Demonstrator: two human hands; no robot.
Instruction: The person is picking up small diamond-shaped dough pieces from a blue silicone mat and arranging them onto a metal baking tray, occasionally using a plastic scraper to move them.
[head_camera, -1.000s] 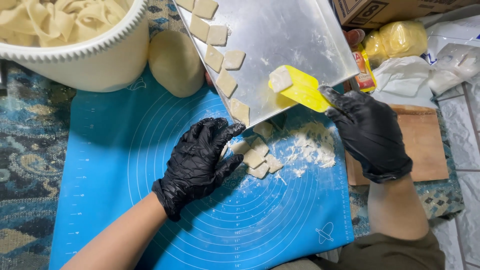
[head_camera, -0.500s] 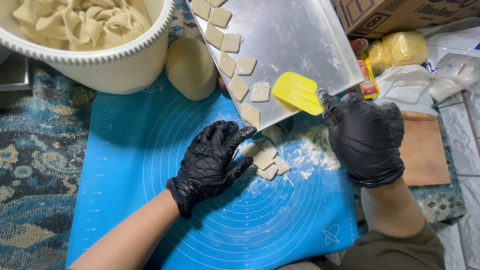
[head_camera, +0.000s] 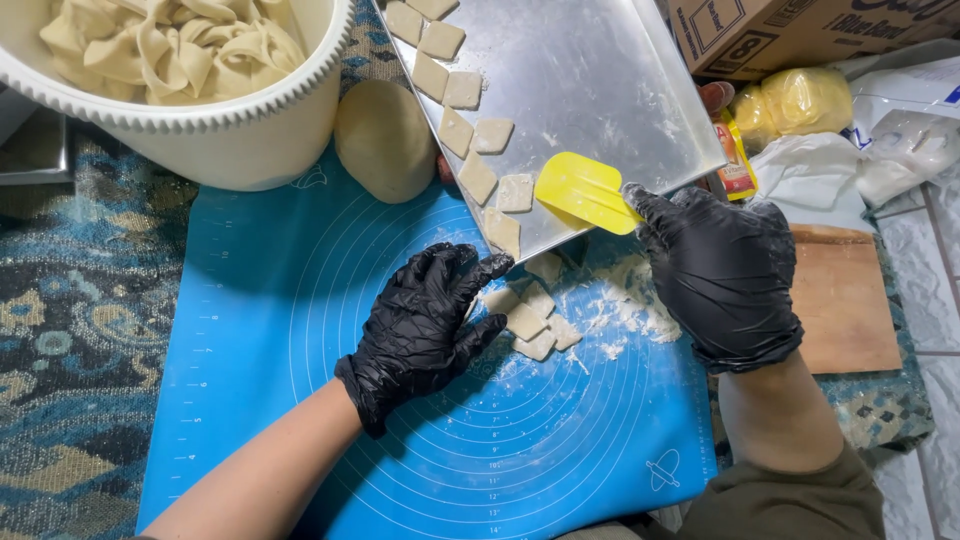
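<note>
Now scraper (head_camera: 585, 190) lower on tray (head_camera: 600, 80).

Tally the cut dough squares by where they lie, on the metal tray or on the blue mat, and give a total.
Dough squares on the metal tray: 9, first at
Dough squares on the blue mat, by the left hand: about 5, first at, partly overlapping
Total: about 14
</note>
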